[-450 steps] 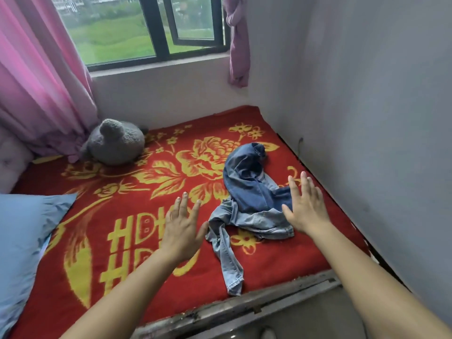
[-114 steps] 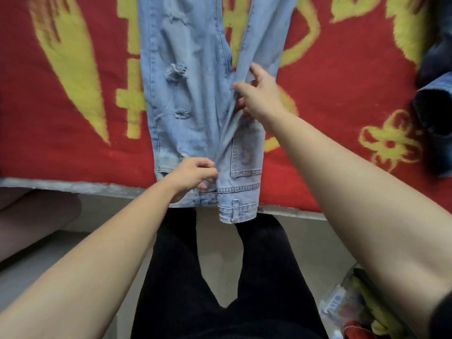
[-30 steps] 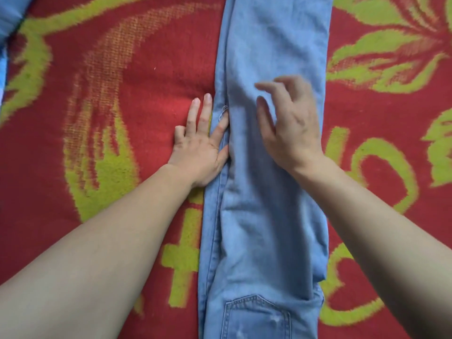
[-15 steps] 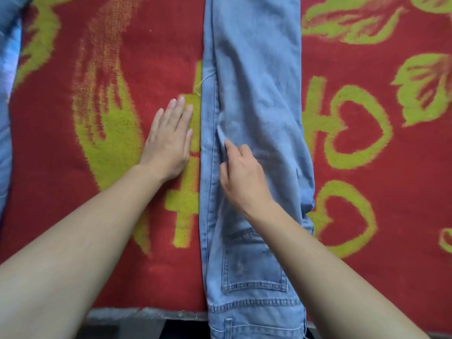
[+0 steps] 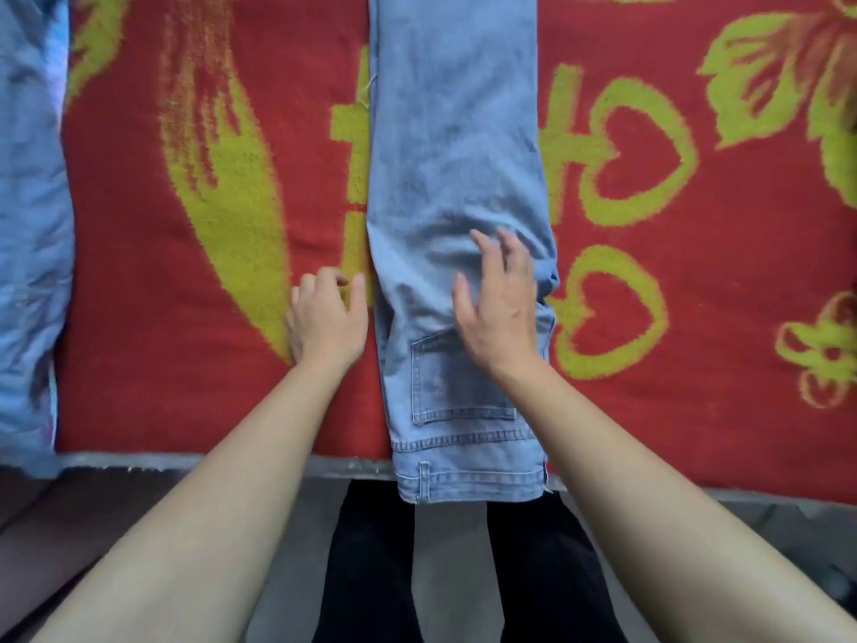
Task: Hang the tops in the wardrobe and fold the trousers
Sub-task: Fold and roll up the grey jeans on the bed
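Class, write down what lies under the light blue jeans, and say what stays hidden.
Under the jeans lies the red, yellow-patterned blanket; their waistband overhangs the bed edge. The blanket's pattern beneath them and any lower denim layer are covered.

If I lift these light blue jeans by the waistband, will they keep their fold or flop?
Probably flop: the jeans droop over the bed edge and crease by the right hand. Doubled denim likely feels weighty for cloth. The fuzzy red blanket would probably grip them when pushed.
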Motion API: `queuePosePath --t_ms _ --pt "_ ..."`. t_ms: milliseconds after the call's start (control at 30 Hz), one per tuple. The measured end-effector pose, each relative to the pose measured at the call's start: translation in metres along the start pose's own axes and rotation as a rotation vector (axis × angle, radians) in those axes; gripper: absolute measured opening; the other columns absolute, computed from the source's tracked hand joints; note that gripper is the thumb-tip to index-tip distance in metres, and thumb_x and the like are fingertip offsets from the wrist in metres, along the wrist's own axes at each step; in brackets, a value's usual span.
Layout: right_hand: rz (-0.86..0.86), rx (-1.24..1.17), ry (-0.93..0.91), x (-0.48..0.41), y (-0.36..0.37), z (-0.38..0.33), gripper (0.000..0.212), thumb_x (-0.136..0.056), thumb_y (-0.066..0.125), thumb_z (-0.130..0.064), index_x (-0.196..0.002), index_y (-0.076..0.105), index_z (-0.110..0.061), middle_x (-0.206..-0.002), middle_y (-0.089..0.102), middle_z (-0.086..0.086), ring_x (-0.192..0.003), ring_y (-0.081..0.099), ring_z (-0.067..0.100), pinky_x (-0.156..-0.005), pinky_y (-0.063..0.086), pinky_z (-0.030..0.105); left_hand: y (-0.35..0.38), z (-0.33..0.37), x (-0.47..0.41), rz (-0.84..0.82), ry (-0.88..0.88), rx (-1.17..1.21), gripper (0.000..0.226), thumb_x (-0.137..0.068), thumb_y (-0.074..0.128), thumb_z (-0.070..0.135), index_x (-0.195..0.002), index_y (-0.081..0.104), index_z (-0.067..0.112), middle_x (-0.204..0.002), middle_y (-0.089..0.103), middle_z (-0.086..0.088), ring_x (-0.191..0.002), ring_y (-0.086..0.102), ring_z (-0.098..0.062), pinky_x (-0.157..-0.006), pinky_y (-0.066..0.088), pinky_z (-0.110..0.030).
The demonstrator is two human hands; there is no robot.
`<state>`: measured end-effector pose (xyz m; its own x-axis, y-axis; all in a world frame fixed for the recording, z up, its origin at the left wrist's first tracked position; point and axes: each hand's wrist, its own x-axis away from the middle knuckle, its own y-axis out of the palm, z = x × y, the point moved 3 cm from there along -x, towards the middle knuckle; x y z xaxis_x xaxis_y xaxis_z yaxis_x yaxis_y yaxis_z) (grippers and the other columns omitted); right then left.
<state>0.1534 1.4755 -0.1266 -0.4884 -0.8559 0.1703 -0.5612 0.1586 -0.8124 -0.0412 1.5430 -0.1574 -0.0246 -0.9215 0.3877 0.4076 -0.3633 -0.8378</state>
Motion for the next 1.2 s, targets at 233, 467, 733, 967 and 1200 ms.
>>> queuePosePath --t_ms 233,467,733,967,1200 --pt "-0.629 -0.089 0.754 0.114 -0.032 0.11 0.105 -0.058 0.066 -0.088 -0.135 0.048 -0.018 -0.134 0.06 0.006 -0.122 0.058 0.028 -0.101 0.047 0.042 0.047 -0.006 0.155 -0.395 -0.31 -0.018 0.082 -0.077 0.041 0.084 -0.107 0.053 0.009 -0.114 0.061 -0.015 -0.11 0.057 -0.036 -0.09 0.047 -0.045" --pt "-0.85 -0.326 0.753 0.171 -0.032 0.139 0.021 -0.081 0.076 -0.037 -0.084 0.068 -0.018 -0.086 0.07 -0.001 -0.075 0.065 0.017 -0.074 0.055 0.033 0.053 -0.015 0.213 -0.563 -0.609 0.621 0.044 -0.07 0.085 0.026 -0.108 0.069 0.014 -0.103 0.075 -0.002 -0.089 0.071 -0.015 -0.08 0.056 -0.03" --pt "-0.735 -0.847 0.797 0.163 -0.143 0.087 0.047 -0.079 0.076 -0.042 -0.112 0.071 -0.009 -0.1 0.077 0.009 -0.09 0.074 0.028 -0.09 0.057 0.049 -0.04 0.059 0.257 -0.555 -0.58 0.911 0.028 -0.091 0.059 0.001 -0.117 0.066 0.007 -0.107 0.073 -0.014 -0.1 0.07 -0.032 -0.085 0.056 -0.043" --pt "-0.575 -0.788 0.61 0.18 -0.212 0.056 0.067 -0.068 0.078 -0.062 -0.111 0.071 -0.01 -0.099 0.077 0.003 -0.084 0.073 0.02 -0.084 0.06 0.04 -0.071 0.066 0.283 -0.327 -0.454 0.813 0.026 -0.082 0.064 0.031 -0.093 0.074 0.009 -0.093 0.075 -0.012 -0.091 0.07 -0.036 -0.083 0.056 -0.059" --pt "-0.413 -0.761 0.578 0.289 -0.209 0.062 0.073 -0.057 0.079 -0.065 -0.104 0.071 -0.01 -0.101 0.076 0.002 -0.094 0.073 0.023 -0.093 0.057 0.049 -0.079 0.022 0.35 -0.204 -0.48 0.955 0.06 -0.064 0.086 0.039 -0.109 0.061 0.007 -0.111 0.069 -0.018 -0.096 0.068 -0.033 -0.086 0.056 -0.052"
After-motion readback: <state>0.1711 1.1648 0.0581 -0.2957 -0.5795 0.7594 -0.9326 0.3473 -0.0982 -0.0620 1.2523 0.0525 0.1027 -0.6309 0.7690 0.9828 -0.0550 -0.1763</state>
